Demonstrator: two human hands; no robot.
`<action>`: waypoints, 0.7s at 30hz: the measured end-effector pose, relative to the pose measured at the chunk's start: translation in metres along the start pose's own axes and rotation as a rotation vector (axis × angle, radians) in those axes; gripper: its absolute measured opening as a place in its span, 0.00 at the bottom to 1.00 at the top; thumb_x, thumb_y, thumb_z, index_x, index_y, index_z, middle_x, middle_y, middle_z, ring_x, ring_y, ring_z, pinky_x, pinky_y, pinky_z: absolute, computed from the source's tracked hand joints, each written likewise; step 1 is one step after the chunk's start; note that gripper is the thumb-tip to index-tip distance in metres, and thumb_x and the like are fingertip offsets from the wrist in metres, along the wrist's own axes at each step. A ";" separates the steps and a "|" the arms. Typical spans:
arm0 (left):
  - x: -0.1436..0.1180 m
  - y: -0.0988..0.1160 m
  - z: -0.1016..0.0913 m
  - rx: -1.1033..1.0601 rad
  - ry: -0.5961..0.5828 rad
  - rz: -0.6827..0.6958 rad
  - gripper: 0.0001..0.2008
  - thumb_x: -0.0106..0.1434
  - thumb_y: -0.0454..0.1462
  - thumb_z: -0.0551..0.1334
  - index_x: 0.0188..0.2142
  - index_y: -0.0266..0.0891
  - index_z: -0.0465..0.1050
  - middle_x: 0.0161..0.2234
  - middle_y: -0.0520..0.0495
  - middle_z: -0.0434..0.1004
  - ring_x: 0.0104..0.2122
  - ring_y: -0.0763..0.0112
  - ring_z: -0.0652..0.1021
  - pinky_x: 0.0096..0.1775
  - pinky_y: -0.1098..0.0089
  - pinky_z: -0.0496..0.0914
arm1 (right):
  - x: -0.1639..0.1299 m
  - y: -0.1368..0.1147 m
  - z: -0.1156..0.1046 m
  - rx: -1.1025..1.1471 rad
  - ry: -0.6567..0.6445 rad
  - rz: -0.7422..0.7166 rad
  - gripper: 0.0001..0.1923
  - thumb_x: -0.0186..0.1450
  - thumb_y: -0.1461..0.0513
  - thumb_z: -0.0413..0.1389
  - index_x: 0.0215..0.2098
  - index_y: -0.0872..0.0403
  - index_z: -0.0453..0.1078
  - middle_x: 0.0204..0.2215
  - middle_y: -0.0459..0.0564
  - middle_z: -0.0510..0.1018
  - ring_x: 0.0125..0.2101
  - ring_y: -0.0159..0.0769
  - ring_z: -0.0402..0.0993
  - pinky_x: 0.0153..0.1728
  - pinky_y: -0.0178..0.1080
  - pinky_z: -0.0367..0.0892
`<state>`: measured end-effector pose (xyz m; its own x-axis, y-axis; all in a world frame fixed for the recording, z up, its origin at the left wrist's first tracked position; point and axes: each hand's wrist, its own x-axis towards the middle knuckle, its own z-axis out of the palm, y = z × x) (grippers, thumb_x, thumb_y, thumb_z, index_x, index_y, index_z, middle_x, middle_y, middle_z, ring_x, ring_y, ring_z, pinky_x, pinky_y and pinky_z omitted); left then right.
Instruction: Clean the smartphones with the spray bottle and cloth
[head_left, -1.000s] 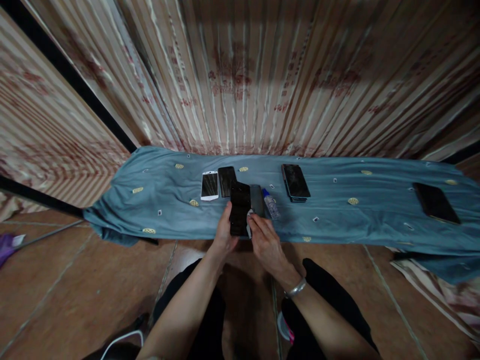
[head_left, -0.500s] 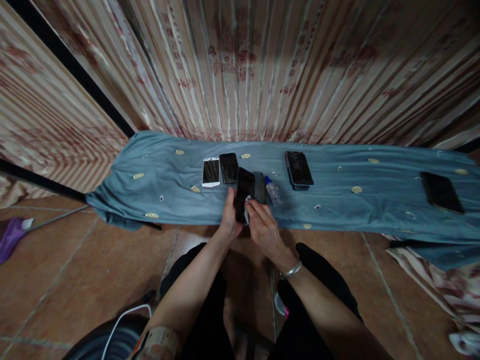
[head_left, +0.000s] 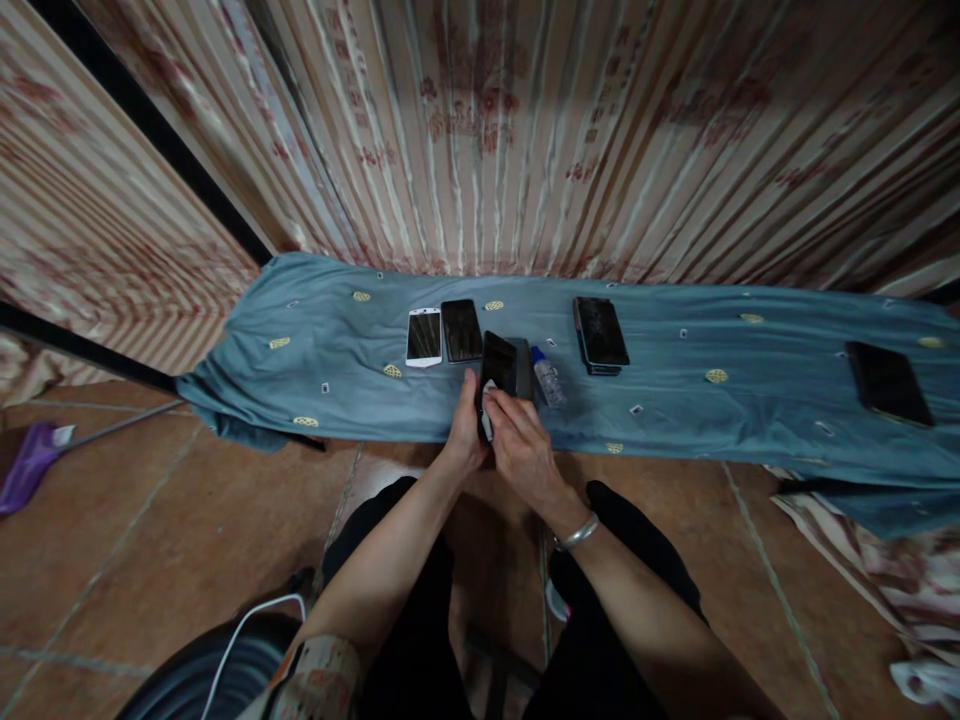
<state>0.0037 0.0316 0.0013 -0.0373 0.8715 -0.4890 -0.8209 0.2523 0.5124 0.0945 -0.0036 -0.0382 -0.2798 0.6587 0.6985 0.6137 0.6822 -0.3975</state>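
Two hands meet over one dark phone (head_left: 496,372) at the near edge of the blue cloth (head_left: 675,400). The left hand (head_left: 466,440) grips the phone from its left side, holding it tilted up off the cloth, while the right hand (head_left: 517,445) presses a small white wipe (head_left: 489,392) against the lower part of the screen, fingers curled around it. Judging by this, the wiping of this phone is under way, not finished. Just beside it lie a grey phone (head_left: 523,365) and a small spray bottle (head_left: 546,375). Farther left rest a black phone (head_left: 461,330) and a white phone (head_left: 424,336); to the right a stacked dark phone (head_left: 600,334), and well apart at the far right another dark phone (head_left: 889,382). Whether any of those are already cleaned cannot be told.
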 end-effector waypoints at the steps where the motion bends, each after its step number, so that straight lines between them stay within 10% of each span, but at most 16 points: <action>1: 0.000 0.000 -0.001 0.007 0.003 -0.021 0.19 0.68 0.47 0.58 0.29 0.36 0.75 0.25 0.51 0.77 0.33 0.72 0.80 0.40 0.73 0.72 | 0.001 -0.001 0.000 0.004 0.006 -0.011 0.24 0.72 0.69 0.45 0.65 0.58 0.63 0.56 0.61 0.75 0.56 0.45 0.70 0.57 0.49 0.71; 9: -0.001 0.006 -0.008 0.060 0.008 -0.128 0.24 0.65 0.53 0.61 0.20 0.39 0.66 0.16 0.55 0.65 0.17 0.79 0.68 0.22 0.75 0.64 | 0.000 -0.008 -0.001 0.061 -0.056 -0.021 0.25 0.72 0.68 0.45 0.67 0.58 0.61 0.57 0.62 0.75 0.57 0.45 0.70 0.57 0.50 0.71; 21: 0.001 0.015 -0.003 0.069 -0.040 -0.029 0.24 0.71 0.50 0.52 0.38 0.35 0.80 0.34 0.44 0.84 0.39 0.64 0.83 0.45 0.67 0.74 | -0.004 -0.007 -0.004 0.039 -0.059 -0.112 0.23 0.72 0.70 0.47 0.64 0.59 0.65 0.55 0.61 0.76 0.55 0.44 0.72 0.54 0.47 0.74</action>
<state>-0.0106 0.0349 0.0059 0.0092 0.8791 -0.4765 -0.7798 0.3046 0.5469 0.0943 -0.0124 -0.0356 -0.3888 0.5944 0.7039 0.5474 0.7636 -0.3424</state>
